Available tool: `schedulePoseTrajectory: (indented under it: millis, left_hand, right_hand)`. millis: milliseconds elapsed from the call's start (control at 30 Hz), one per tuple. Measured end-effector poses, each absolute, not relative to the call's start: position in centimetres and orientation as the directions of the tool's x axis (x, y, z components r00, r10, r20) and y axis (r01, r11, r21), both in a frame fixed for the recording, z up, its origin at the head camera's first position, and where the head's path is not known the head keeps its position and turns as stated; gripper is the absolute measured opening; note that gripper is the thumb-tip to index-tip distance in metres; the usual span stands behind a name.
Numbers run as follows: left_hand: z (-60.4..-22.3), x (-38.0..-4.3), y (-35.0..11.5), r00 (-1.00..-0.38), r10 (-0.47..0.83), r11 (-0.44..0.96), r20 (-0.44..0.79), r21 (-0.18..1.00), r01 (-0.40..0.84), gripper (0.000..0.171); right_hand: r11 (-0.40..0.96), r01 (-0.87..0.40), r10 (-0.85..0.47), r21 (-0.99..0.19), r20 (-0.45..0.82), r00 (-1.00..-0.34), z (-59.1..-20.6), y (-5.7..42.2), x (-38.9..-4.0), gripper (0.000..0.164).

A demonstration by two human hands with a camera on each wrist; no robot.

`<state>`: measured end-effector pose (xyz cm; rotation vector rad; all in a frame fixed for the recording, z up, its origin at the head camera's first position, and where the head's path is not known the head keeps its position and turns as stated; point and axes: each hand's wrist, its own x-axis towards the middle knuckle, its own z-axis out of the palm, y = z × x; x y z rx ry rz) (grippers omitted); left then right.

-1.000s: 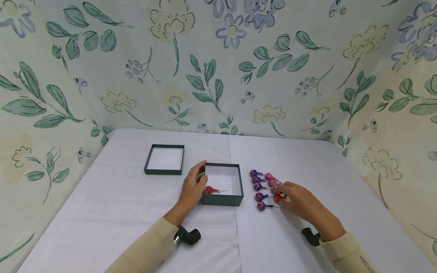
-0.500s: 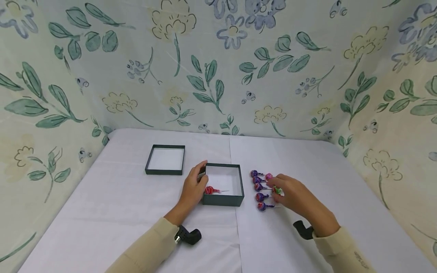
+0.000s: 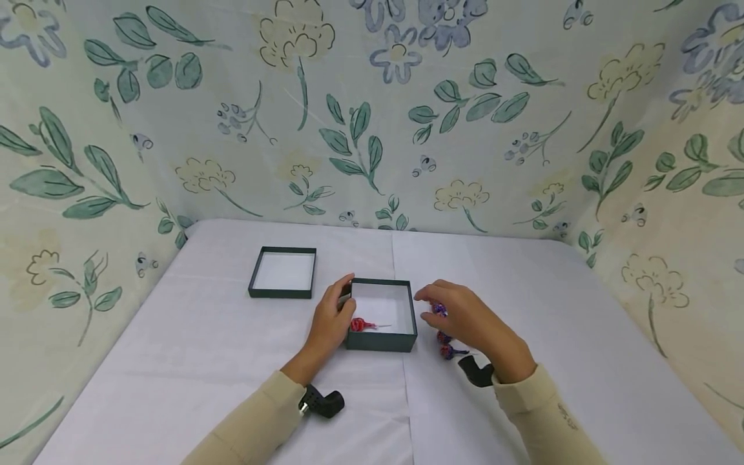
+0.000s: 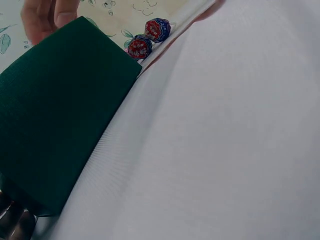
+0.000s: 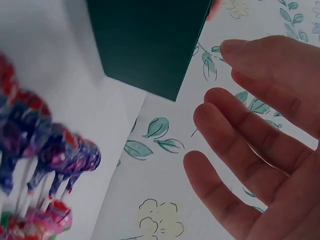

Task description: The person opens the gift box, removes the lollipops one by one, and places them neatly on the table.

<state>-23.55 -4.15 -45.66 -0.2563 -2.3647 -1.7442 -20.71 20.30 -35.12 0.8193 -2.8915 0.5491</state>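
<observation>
In the head view, an open dark green box [image 3: 380, 342] with a white inside stands mid-table. One red-wrapped lollipop [image 3: 359, 325] lies in its near left corner. My left hand [image 3: 331, 320] grips the box's left wall, thumb at the rim. To the right of the box, my right hand [image 3: 465, 316] hovers over a group of lollipops [image 3: 447, 352] and hides most of them. Its fingers [image 5: 220, 135] are spread and loosely bent with nothing between them in the right wrist view. Purple-blue lollipops [image 5: 55, 145] lie in a row there, with pink and red ones [image 5: 52, 217] beside them.
A shallow green-rimmed lid [image 3: 283, 274], white inside, lies behind and left of the box. White cloth [image 3: 203, 361] covers the table, and a floral fabric backdrop [image 3: 401, 129] rises at its back and sides. Black wrist cameras [image 3: 325, 403] hang from both wrists.
My right hand has moved left and away from me, from the red and pink lollipops to near the box's right wall, its fingers opening. The left hand keeps its grip on the box.
</observation>
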Motion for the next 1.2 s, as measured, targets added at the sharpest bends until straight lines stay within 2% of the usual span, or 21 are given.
schedulePoseTrajectory:
  millis: [200, 467, 733, 1200]
  left_hand:
    - [-45.7, -23.6, -4.1, -0.964, 0.029, 0.299, 0.265, 0.918, 0.261, 0.049]
    - [-45.7, -23.7, -4.3, -0.960, 0.042, 0.286, 0.276, 0.918, 0.276, 0.049]
    - [-45.9, -23.8, -4.3, -0.958, 0.042, 0.281, 0.284, 0.917, 0.285, 0.050]
    - [-45.8, -23.8, -4.2, -0.957, 0.041, 0.292, 0.288, 0.912, 0.287, 0.050]
  right_hand:
    - [0.759, -0.533, -0.525, -0.373, 0.133, -0.841, -35.1, 17.2, -21.8, 0.032]
    - [0.638, -0.570, -0.644, -0.517, 0.047, -0.763, -36.8, 14.1, -23.7, 0.035]
    - [0.579, -0.604, -0.721, -0.548, 0.002, -0.693, -38.7, 12.9, -24.9, 0.029]
    - [0.610, -0.599, -0.697, -0.519, 0.010, -0.717, -39.7, 12.4, -25.1, 0.021]
